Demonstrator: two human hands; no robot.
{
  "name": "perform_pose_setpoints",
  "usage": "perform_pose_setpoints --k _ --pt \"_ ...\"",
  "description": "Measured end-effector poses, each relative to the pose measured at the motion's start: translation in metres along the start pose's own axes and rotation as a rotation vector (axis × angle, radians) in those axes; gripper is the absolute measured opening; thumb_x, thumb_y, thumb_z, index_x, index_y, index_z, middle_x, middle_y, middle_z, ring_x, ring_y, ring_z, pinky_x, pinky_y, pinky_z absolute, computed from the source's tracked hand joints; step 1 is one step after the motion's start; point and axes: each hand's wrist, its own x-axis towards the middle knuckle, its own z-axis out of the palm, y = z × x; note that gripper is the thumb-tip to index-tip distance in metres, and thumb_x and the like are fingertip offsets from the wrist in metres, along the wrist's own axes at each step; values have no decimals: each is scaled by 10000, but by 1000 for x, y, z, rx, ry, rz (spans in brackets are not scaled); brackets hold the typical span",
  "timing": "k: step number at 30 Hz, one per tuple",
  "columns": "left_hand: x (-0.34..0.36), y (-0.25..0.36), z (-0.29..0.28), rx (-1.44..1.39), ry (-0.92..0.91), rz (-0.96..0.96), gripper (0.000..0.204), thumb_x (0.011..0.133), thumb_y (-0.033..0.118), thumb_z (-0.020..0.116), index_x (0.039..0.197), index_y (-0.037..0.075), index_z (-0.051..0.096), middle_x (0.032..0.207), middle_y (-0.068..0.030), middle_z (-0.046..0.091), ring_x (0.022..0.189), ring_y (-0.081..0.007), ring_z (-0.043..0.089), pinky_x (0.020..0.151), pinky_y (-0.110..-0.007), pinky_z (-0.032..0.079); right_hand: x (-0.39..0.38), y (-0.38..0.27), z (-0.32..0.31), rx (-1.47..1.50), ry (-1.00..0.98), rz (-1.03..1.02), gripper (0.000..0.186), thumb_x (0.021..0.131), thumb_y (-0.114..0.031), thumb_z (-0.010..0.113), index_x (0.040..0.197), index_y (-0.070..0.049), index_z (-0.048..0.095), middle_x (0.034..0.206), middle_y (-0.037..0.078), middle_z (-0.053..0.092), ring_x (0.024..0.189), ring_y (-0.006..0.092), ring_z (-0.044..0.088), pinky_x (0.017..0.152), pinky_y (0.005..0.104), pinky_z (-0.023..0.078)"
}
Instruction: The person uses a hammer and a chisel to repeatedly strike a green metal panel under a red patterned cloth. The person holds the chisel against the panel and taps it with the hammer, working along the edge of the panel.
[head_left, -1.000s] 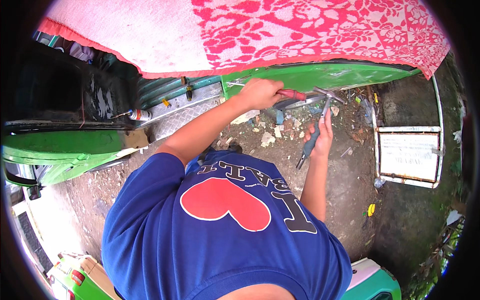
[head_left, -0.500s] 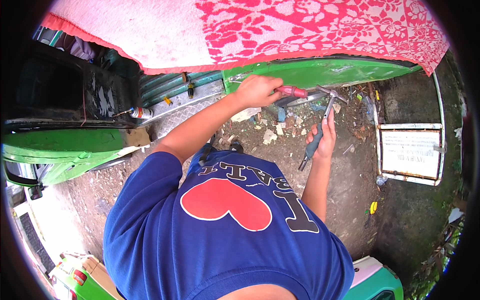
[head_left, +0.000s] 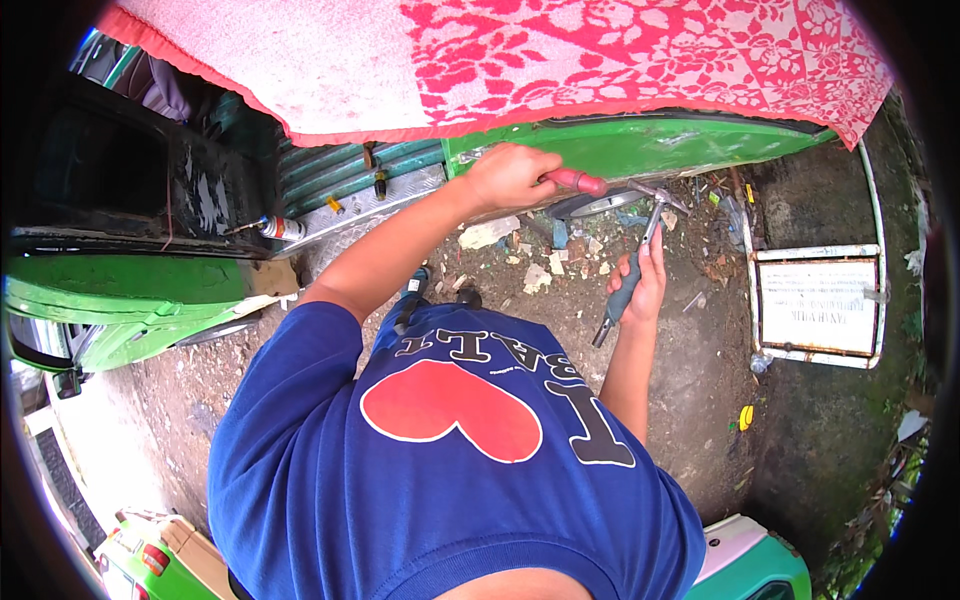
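My left hand (head_left: 505,178) is closed round a red-handled tool (head_left: 580,183), at the lower part of the green vehicle panel (head_left: 720,145); the tool's other end is mostly hidden by my hand and hard to make out. My right hand (head_left: 648,275) grips a hammer with a metal head (head_left: 668,198) and a grey handle (head_left: 620,297), head upward, just right of the red handle. Whether the two tools touch I cannot tell. A pink-and-white floral towel (head_left: 630,60) drapes over the vehicle above both hands.
At left are an open dark door (head_left: 110,170), a spray can (head_left: 283,229) and small tools (head_left: 380,183) on the metal step (head_left: 390,190). Paint flakes and scraps (head_left: 535,280) litter the ground. A white metal frame (head_left: 815,305) lies at right; other vehicles (head_left: 750,555) show at the lower edge.
My left hand has moved slightly up and left with the red tool. My right hand and the hammer have shifted only slightly.
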Motion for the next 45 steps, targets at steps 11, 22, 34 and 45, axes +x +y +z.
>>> perform_pose_setpoints --k 11,22,34,45 --pt "-10 -3 3 -59 1 8 182 799 249 599 859 79 625 719 -149 643 698 -369 637 637 -490 491 -5 -1 5 0 28 -2 607 1029 -212 492 1568 -274 219 655 38 475 483 153 503 414 289 449" --pt "1 1 -10 -39 -10 -32 213 819 284 574 852 77 612 773 -166 660 748 -393 639 696 -522 496 0 8 -1 37 -54 34 477 1019 -191 513 1478 -156 386 667 36 489 486 156 516 417 300 452" --pt "11 0 -4 -12 -47 -66 227 835 290 567 882 73 614 798 -171 670 772 -396 651 722 -524 510 -3 2 11 -32 11 -53 470 1038 -223 486 1490 -160 378 762 51 530 625 132 536 552 287 493" --pt "21 -5 3 -20 -78 -142 228 842 277 552 913 75 631 751 -187 654 756 -385 654 714 -521 509 -12 -39 34 -224 45 -259 579 1038 -174 467 1569 -206 239 706 50 507 520 136 506 481 287 489"
